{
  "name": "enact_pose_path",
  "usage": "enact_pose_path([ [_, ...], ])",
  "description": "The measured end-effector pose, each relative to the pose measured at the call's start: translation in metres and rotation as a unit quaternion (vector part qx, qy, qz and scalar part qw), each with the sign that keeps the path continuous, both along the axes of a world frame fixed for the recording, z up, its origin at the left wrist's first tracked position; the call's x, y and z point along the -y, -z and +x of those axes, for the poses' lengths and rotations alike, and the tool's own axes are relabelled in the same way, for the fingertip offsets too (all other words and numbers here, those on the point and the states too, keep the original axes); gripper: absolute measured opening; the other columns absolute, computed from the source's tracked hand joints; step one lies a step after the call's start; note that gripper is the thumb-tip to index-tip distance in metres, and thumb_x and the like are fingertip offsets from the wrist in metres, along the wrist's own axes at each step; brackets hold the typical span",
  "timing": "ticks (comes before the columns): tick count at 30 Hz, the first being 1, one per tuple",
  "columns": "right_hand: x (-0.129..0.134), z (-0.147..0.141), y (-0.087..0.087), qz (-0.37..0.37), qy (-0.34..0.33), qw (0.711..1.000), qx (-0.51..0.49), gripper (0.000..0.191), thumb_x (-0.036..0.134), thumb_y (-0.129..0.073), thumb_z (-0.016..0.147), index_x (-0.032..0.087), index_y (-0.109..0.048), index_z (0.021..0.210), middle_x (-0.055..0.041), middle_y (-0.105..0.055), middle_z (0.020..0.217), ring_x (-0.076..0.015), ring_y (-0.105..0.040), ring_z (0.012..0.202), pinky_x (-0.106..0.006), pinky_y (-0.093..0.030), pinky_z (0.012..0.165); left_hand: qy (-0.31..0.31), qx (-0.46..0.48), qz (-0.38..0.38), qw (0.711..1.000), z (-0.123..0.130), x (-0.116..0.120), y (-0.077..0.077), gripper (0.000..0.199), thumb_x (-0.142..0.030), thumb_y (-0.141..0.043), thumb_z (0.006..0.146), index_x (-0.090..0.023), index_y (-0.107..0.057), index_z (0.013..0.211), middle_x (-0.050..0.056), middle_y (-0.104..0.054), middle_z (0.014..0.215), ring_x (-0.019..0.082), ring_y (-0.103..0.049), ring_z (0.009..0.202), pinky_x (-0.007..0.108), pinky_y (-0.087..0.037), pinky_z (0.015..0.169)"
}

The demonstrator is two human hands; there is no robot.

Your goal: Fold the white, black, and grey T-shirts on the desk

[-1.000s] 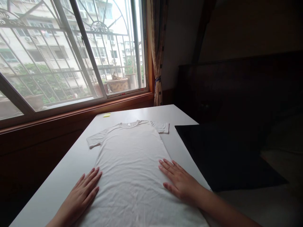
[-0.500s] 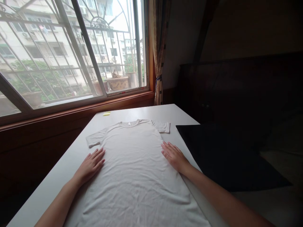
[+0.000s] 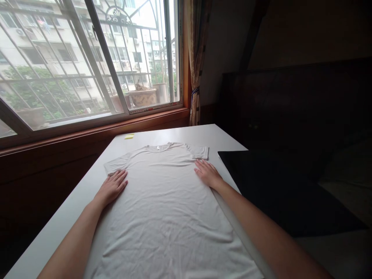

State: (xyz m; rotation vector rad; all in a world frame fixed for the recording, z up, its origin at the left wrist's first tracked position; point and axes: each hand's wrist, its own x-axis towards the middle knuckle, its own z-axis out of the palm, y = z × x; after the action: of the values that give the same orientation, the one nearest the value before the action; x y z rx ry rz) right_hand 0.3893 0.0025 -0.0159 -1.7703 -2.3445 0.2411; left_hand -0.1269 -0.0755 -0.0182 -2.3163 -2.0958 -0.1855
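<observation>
A white short-sleeved T-shirt point(image 3: 165, 193) lies spread out on a white table point(image 3: 66, 209), its neckline at the far end and its hem toward me. Small wrinkles run across its lower half. My left hand point(image 3: 112, 186) rests flat on the shirt's left edge, just below the left sleeve, fingers stretched out. On the opposite edge, just under the right sleeve, my right hand point(image 3: 207, 173) lies flat with its fingers extended. Neither hand grasps the cloth.
A yellow sticky note point(image 3: 129, 136) is at the table's far left corner. To the right lies a dark flat panel or cloth point(image 3: 279, 190) beside the table edge. Beyond the table are a barred window point(image 3: 124, 69) and a tied curtain point(image 3: 195, 77).
Both hands have slid up the shirt's side edges toward the sleeves, the right one farther. The view has shifted slightly.
</observation>
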Motion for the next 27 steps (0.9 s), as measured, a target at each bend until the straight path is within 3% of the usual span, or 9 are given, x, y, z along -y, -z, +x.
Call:
enact_pose_path([
  [8,-0.025,-0.005,-0.003,-0.004,0.008,1.0,0.001,0.062,0.05,-0.029,0.105,0.025,-0.035,0.162,-0.0012,-0.026,0.171,-0.0252,-0.02,0.157,-0.046,-0.016,0.126,-0.005,0.0,0.008,1.0,-0.01,-0.022,0.002,0.065,-0.056,-0.027,0.104,-0.024,-0.035,0.161,0.007,-0.031,0.168,0.031,-0.025,0.157,0.056,-0.025,0.123],
  [14,-0.022,-0.003,-0.007,0.001,-0.01,1.0,-0.005,0.063,0.05,-0.038,0.103,0.025,-0.038,0.161,-0.0026,-0.027,0.171,-0.026,-0.022,0.157,-0.043,-0.018,0.125,0.015,0.003,0.034,0.999,-0.012,-0.014,0.004,0.062,-0.055,-0.035,0.104,-0.024,-0.043,0.157,0.006,-0.03,0.169,0.027,-0.032,0.154,0.046,-0.029,0.124],
  [21,0.005,0.006,-0.012,0.0,-0.038,0.999,-0.011,0.061,0.047,-0.041,0.102,0.023,-0.043,0.158,-0.0035,-0.031,0.169,-0.0248,-0.025,0.156,-0.041,-0.018,0.126,0.053,-0.008,0.0,0.999,-0.005,0.035,-0.003,0.059,-0.058,-0.033,0.105,-0.033,-0.039,0.158,0.001,-0.03,0.169,0.029,-0.027,0.156,0.052,-0.024,0.126],
  [27,0.052,0.016,-0.013,-0.017,-0.057,0.998,0.0,0.059,0.049,-0.035,0.104,0.028,-0.041,0.159,-0.0026,-0.021,0.172,-0.0288,-0.017,0.158,-0.052,-0.014,0.127,0.109,-0.017,0.001,0.994,0.009,0.1,-0.008,0.057,-0.059,-0.04,0.103,-0.042,-0.034,0.158,-0.005,-0.032,0.167,0.027,-0.028,0.156,0.052,-0.025,0.127],
])
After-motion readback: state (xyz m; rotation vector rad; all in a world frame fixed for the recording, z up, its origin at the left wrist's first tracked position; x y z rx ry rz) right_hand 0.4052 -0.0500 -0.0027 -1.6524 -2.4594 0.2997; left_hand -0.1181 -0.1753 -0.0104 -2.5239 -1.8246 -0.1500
